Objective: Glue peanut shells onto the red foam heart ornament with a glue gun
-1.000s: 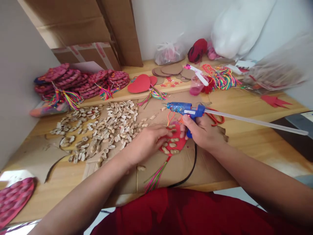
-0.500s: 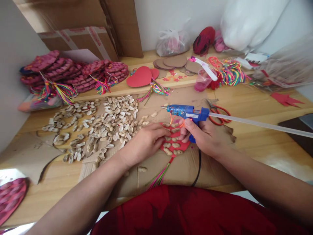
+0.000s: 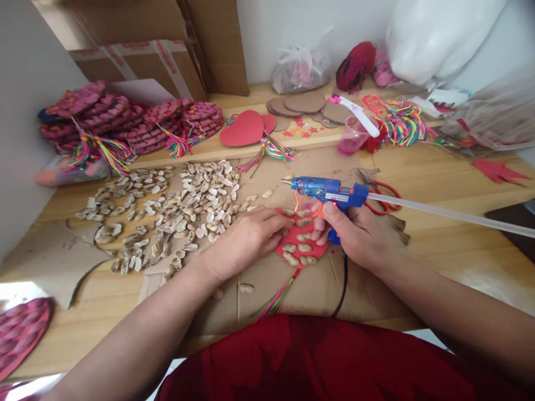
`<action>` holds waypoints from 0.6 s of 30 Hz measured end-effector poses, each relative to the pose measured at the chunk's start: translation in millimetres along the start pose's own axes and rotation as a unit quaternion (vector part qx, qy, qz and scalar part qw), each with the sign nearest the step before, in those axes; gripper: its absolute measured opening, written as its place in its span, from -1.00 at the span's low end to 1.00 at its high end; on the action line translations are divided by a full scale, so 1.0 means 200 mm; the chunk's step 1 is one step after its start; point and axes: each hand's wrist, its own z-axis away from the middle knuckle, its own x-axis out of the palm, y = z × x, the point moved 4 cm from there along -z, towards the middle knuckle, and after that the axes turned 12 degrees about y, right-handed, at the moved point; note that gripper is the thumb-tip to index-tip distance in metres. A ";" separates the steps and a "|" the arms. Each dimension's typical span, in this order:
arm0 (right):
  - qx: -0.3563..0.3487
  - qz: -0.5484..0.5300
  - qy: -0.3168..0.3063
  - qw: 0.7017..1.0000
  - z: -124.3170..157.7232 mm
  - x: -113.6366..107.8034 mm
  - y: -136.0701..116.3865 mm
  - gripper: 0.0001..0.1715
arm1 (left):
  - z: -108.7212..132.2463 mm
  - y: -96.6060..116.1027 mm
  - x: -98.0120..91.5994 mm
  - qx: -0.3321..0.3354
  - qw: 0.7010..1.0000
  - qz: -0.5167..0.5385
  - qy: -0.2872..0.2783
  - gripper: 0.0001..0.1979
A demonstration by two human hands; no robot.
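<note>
In my right hand (image 3: 355, 231) is a blue glue gun (image 3: 328, 190), its metal nozzle pointing left and a long clear glue stick coming out of its back. Below the gun lies a red cut-out (image 3: 296, 243) with peanut shells (image 3: 304, 248) set in rows on it and a colourful tassel (image 3: 279, 296) at its near end. My left hand (image 3: 261, 231) rests at the cut-out's left edge, fingers bent and close together, pressed on a shell that they mostly hide. The upper part of the cut-out is partly covered by both hands.
Loose peanut shells (image 3: 188, 211) spread over cardboard at left. Red-handled scissors (image 3: 382, 195) lie behind my right hand. Across the back are stacked pink pieces (image 3: 87, 120), a red heart (image 3: 242, 129), a plastic cup (image 3: 351, 136) and bright tassels (image 3: 403, 125). A black cord (image 3: 343, 287) hangs below the gun.
The whole view has shifted slightly, so things sit a little further right. Both hands keep nearly the same pose over the cut-out, and the glue gun stays in my right hand.
</note>
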 end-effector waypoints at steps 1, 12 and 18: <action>0.006 -0.013 -0.011 1.000 0.00 0.00 0.00 -0.43 | 0.00 -0.01 -0.01 -0.001 1.000 -0.002 0.001 -0.84; 0.004 -0.022 -0.023 0.999 -0.01 -0.01 -0.02 -0.45 | 0.00 -0.06 -0.11 -0.020 0.996 0.000 -0.089 -0.81; 0.002 -0.013 -0.027 1.000 -0.01 -0.02 0.01 -0.49 | 0.00 -0.08 -0.10 -0.025 0.996 0.005 -0.091 -0.86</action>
